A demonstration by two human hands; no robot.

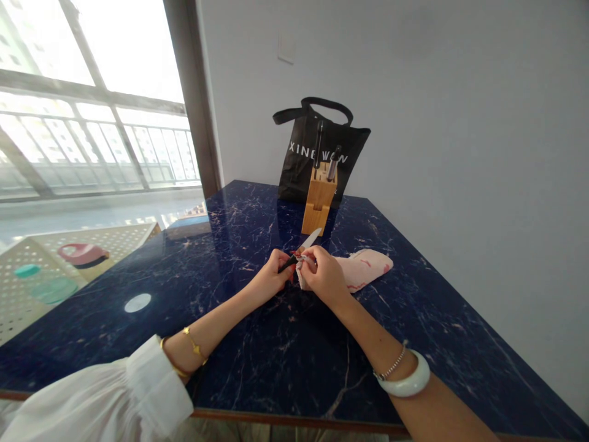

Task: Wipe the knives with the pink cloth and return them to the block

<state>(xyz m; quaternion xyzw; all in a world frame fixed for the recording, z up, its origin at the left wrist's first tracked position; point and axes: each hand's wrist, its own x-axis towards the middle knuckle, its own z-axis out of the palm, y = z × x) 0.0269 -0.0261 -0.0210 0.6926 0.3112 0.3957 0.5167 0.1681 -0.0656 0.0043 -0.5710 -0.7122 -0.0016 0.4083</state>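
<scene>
My left hand point(270, 275) is closed around the black handle of a small kitchen knife point(311, 239). The bare blade points away from me and slightly right, its tip near the foot of a wooden knife block point(315, 212). Right beside it, my right hand point(326, 277) pinches the bunched edge of a pale pink cloth point(368, 269) with red marks, close against the knife. The rest of the cloth lies on the table to the right, partly hidden behind that hand. Two dark-handled tools stand in the block's top.
A black tote bag point(294, 175) with white lettering stands behind the block, near the wall. The dark blue marbled table point(257, 362) has a white round spot point(138, 302) at left. Beyond its left edge, a perforated cream rack point(133, 239) holds a pink-topped item point(80, 253).
</scene>
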